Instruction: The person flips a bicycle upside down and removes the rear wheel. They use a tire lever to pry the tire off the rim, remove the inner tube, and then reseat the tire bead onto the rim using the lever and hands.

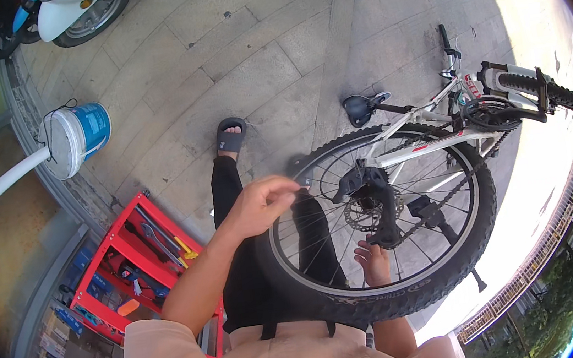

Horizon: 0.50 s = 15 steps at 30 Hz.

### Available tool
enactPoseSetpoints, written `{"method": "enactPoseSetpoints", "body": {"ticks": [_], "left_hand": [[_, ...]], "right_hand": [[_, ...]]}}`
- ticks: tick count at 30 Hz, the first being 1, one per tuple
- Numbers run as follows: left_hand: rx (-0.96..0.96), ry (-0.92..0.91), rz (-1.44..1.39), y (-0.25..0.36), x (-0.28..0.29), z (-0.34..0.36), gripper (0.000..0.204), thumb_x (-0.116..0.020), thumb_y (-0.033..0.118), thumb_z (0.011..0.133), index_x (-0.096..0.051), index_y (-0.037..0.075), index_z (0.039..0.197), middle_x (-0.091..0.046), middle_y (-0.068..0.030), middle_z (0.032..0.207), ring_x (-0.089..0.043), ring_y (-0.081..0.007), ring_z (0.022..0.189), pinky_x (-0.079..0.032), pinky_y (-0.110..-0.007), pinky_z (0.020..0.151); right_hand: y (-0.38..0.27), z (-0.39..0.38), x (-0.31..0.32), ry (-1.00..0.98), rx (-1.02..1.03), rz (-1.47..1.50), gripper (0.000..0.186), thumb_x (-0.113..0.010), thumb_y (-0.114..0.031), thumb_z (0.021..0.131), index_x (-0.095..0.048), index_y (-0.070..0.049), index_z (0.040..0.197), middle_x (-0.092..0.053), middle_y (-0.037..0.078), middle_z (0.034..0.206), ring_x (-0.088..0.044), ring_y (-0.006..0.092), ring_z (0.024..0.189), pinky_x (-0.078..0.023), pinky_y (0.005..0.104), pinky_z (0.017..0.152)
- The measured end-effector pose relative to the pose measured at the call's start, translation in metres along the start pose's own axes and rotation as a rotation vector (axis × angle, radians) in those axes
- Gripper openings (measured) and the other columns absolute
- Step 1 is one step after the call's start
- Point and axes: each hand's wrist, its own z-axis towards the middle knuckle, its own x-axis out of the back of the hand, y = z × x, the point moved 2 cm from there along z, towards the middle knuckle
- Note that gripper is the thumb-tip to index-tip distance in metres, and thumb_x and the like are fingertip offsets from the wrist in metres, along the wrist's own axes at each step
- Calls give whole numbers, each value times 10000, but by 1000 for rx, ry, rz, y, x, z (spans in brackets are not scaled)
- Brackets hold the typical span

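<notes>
A white bicycle is upside down in front of me, its black saddle on the pavement. Its knobbly-tyred rear wheel is nearest me. My left hand is at the wheel's left edge, thumb and fingers pinched together; whatever they hold, if anything, is too small to make out. My right hand shows through the spokes beside the black rear derailleur, fingers bent but apart. A brake disc sits at the hub, and the chain runs toward the crankset.
A red tool cart with wrenches and other tools stands at my left. Beyond it is a blue-and-white bucket with a white pipe. A scooter is parked at the far left. The kickstand sticks out at right.
</notes>
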Motion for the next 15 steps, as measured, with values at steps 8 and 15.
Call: {"method": "enactPoseSetpoints", "body": {"ticks": [8, 15], "left_hand": [[-72, -328, 39, -31, -42, 125, 256, -578, 58, 829, -618, 17, 1078, -624, -89, 968, -595, -178, 841, -483, -298, 741], [-24, -443, -106, -44, -61, 155, 260, -581, 29, 824, -626, 29, 1081, -635, -97, 954, -606, -179, 761, -485, -286, 710]], "right_hand": [[71, -71, -33, 240, -258, -15, 360, -458, -294, 966, -475, -31, 1211, -615, 110, 947, -616, 194, 788, -511, 307, 678], [108, -95, -72, 272, -368, 61, 308, -468, -236, 969, -497, -13, 1179, -633, 107, 931, -631, 193, 760, -523, 314, 668]]}}
